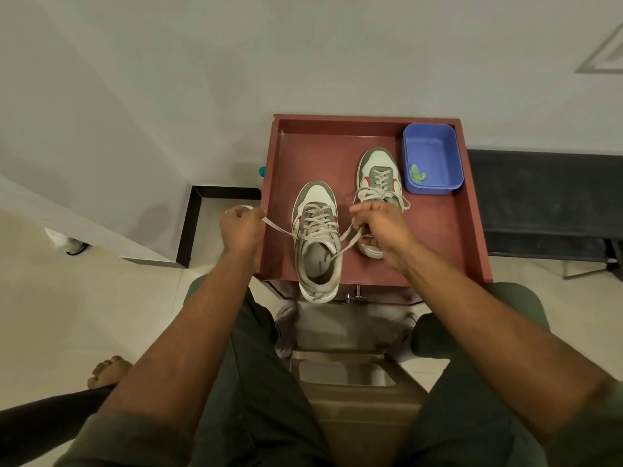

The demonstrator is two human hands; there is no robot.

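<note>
Left hand (241, 227) and right hand (381, 224): fingers clamped on the lace (279, 229) ends, held taut. Shoe (317, 241) sits between the fingers, heel overhanging the surface (320, 153) edge. Risk: uneven tug slides it off.

1 head-worn view, steeply down, close over left shoe (316, 197) and tray (320, 153)

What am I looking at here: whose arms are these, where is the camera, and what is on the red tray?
No machine here: a person wears a camera on the head, looking down at their own arms. The left hand grips one lace end and the right hand holds the other lace end of the near shoe, whose heel overhangs the red tray. A second shoe, laced, stands farther back, beside a blue tub holding a green scrap.
</note>
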